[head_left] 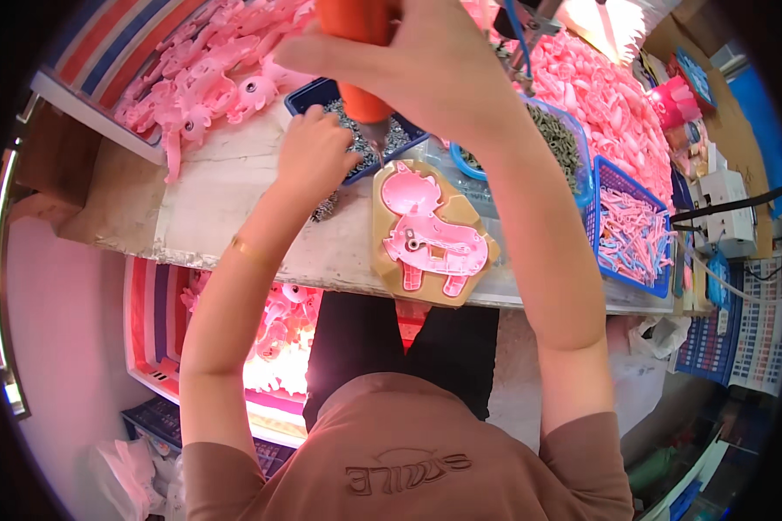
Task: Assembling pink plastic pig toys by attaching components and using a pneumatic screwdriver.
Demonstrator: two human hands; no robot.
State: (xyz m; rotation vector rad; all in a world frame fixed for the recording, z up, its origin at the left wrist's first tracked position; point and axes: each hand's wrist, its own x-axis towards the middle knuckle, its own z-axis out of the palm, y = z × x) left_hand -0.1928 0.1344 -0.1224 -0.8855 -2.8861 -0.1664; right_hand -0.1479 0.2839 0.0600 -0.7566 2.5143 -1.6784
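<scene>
At left, we see the left hand (pixel 315 149) bunched over a blue tray (pixel 413 144) of small metal screws (pixel 397 135); we cannot tell whether it pinches one. The right hand (pixel 430 76) grips an orange electric screwdriver (pixel 363 101), bit downward. Beside it, a glossy pink animal-shaped plastic shell (pixel 447 243), round-headed, stubby-legged, hollow side up, lies in a tan fixture (pixel 393 276) at the surface's (pixel 222 210) near edge.
</scene>
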